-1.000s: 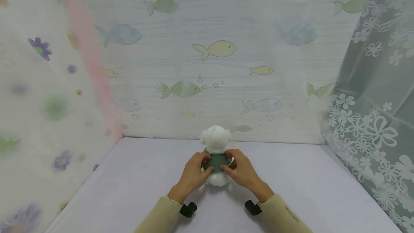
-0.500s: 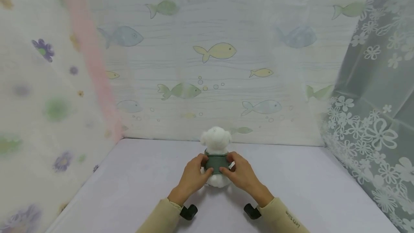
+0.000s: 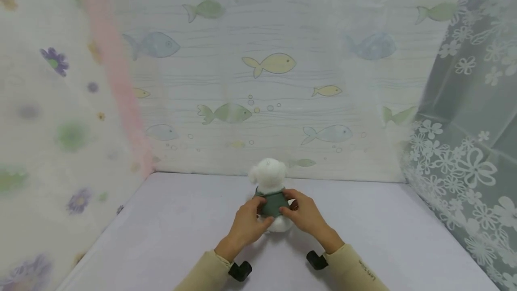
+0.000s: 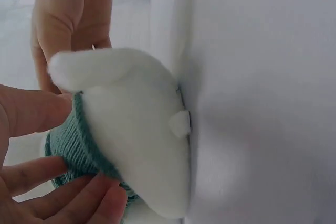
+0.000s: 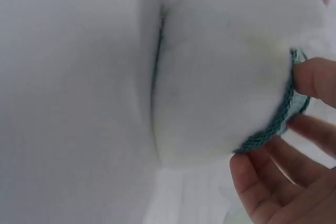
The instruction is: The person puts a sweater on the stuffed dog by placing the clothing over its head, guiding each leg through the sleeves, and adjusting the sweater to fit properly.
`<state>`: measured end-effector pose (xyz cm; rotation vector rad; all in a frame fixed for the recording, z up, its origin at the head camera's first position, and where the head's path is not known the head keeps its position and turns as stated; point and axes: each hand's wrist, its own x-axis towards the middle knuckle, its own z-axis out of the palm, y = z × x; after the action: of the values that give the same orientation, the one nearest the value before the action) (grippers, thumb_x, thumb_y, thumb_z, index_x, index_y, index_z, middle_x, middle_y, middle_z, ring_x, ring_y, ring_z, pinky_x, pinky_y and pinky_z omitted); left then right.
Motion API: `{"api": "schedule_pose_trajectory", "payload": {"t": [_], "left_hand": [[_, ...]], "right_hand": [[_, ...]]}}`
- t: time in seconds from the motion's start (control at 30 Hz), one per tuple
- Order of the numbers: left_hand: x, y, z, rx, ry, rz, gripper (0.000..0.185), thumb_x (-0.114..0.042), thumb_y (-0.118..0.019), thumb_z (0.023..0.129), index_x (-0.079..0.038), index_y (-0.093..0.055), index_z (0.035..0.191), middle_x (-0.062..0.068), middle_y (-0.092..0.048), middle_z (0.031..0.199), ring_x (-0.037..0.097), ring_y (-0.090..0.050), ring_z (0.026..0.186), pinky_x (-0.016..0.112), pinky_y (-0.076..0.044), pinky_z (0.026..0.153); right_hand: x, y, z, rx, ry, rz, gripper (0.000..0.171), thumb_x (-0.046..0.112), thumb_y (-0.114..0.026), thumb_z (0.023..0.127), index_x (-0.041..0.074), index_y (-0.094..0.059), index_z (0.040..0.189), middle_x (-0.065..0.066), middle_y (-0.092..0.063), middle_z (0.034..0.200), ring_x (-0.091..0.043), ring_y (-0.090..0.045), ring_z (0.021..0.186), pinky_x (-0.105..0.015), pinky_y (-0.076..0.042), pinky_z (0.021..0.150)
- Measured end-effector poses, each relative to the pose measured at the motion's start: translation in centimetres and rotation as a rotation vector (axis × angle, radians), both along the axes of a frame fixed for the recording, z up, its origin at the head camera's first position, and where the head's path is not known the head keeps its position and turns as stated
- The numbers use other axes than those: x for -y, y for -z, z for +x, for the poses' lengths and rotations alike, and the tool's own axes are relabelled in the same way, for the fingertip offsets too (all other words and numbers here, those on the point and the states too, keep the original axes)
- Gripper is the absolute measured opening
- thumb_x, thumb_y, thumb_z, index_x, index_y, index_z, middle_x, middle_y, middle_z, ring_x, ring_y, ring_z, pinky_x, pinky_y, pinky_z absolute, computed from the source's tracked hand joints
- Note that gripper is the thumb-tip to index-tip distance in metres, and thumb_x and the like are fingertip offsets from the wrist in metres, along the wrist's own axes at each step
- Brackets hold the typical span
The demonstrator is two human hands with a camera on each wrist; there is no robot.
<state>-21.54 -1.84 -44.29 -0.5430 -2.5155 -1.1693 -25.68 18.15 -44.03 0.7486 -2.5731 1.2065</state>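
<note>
A white plush toy (image 3: 271, 175) sits upright on the table, its back toward me and its head leaning slightly left. It wears a green knitted vest (image 3: 273, 205). My left hand (image 3: 247, 222) grips the vest at the toy's left side; in the left wrist view the thumb and curled fingers lie along its lower edge. From the right side, my right hand (image 3: 304, 212) holds the vest, and in the right wrist view its thumb and fingertips pinch the hem (image 5: 278, 121). The toy's white lower body (image 4: 136, 135) bulges out below the hem. Its front is hidden in the head view.
The white tabletop (image 3: 181, 210) spreads around the toy. A fish-print curtain (image 3: 266, 102) hangs behind it, a flower-print sheet (image 3: 60, 129) at the left and a grey lace-patterned cloth (image 3: 468, 138) at the right. Black wrist devices (image 3: 240, 271) sit by both cuffs.
The toy has turned and tilted a little, its lower body shifting right and its head slightly left. My left hand has moved right and slightly nearer; both hands keep hold of the vest.
</note>
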Motion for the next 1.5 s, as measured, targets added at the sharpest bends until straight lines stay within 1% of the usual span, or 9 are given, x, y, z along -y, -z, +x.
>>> {"api": "schedule_pose_trajectory", "payload": {"t": [0.1,0.17,0.33,0.43,0.7,0.97,1.27,1.37,1.5], "left_hand": [[-0.4,0.0,0.3,-0.014,0.050,0.002,0.039,-0.015,-0.070,0.086,0.000,-0.058,0.120,0.012,-0.063,0.108,0.022,-0.063,0.088,0.031,-0.052,0.073],[-0.4,0.0,0.1,-0.047,0.041,0.009,0.030,-0.011,-0.067,0.087,-0.001,-0.060,0.115,0.010,-0.064,0.104,0.018,-0.063,0.085,0.030,-0.051,0.072],[0.2,0.3,-1.1,-0.122,-0.119,0.043,0.016,-0.004,-0.067,0.085,-0.004,-0.062,0.100,0.008,-0.061,0.093,0.019,-0.059,0.081,0.031,-0.049,0.070],[0.9,0.5,-2.0,-0.095,-0.166,0.074,0.019,-0.006,-0.068,0.084,-0.003,-0.061,0.102,0.012,-0.060,0.096,0.027,-0.058,0.087,0.037,-0.048,0.075],[1.3,0.6,-3.9,0.057,-0.135,0.153,0.021,-0.008,-0.067,0.087,-0.004,-0.058,0.105,0.013,-0.065,0.103,0.030,-0.063,0.098,0.046,-0.050,0.083],[0.6,0.8,-2.4,0.111,-0.085,0.127,0.025,-0.012,-0.069,0.085,-0.007,-0.057,0.106,0.010,-0.064,0.108,0.027,-0.063,0.100,0.043,-0.050,0.084],[-0.7,1.2,0.1,0.068,0.046,0.022,0.022,-0.018,-0.069,0.085,-0.005,-0.063,0.102,0.006,-0.063,0.105,0.027,-0.061,0.101,0.040,-0.050,0.082],[-0.2,1.0,-0.1,0.094,0.028,0.061,0.016,-0.016,-0.066,0.087,-0.005,-0.063,0.098,0.005,-0.063,0.102,0.026,-0.061,0.099,0.038,-0.051,0.080],[1.3,0.1,-1.3,0.103,-0.098,0.208,0.008,-0.006,-0.059,0.086,-0.005,-0.060,0.094,0.006,-0.063,0.095,0.024,-0.062,0.091,0.036,-0.052,0.076]], "right_hand": [[-0.9,-0.2,-0.6,0.038,-0.029,-0.022,0.045,0.019,-0.067,0.090,0.010,-0.055,0.132,-0.009,-0.062,0.119,-0.020,-0.062,0.092,-0.036,-0.052,0.077],[-1.3,-0.3,-0.9,0.040,-0.047,-0.024,0.044,0.019,-0.065,0.091,0.010,-0.055,0.132,-0.009,-0.062,0.122,-0.022,-0.061,0.098,-0.041,-0.051,0.083],[-0.8,-0.7,-0.5,-0.056,-0.018,0.004,0.038,0.022,-0.068,0.089,0.008,-0.059,0.123,-0.006,-0.062,0.117,-0.020,-0.061,0.095,-0.044,-0.049,0.082],[0.2,-1.1,0.3,-0.146,0.058,0.055,0.038,0.028,-0.072,0.085,0.007,-0.061,0.115,-0.005,-0.062,0.110,-0.019,-0.060,0.090,-0.040,-0.050,0.075],[1.9,-1.2,1.8,-0.287,0.216,0.230,0.048,0.036,-0.080,0.077,0.008,-0.061,0.112,-0.011,-0.060,0.108,-0.028,-0.061,0.095,-0.043,-0.052,0.074],[0.6,-0.8,0.8,-0.207,0.164,0.176,0.042,0.014,-0.078,0.079,0.008,-0.060,0.116,-0.010,-0.061,0.115,-0.029,-0.059,0.102,-0.045,-0.050,0.082],[-1.7,-0.4,-1.2,-0.113,0.082,0.130,0.045,-0.003,-0.065,0.084,0.005,-0.056,0.127,-0.012,-0.058,0.127,-0.030,-0.054,0.119,-0.046,-0.043,0.098],[-2.0,-0.6,-1.3,-0.137,0.054,0.107,0.043,-0.003,-0.065,0.083,0.004,-0.057,0.125,-0.011,-0.059,0.124,-0.029,-0.054,0.118,-0.045,-0.043,0.098],[-1.3,-1.1,-0.8,-0.253,0.042,0.017,0.036,-0.001,-0.065,0.083,0.003,-0.060,0.119,-0.009,-0.060,0.117,-0.026,-0.058,0.109,-0.044,-0.047,0.090]]}}
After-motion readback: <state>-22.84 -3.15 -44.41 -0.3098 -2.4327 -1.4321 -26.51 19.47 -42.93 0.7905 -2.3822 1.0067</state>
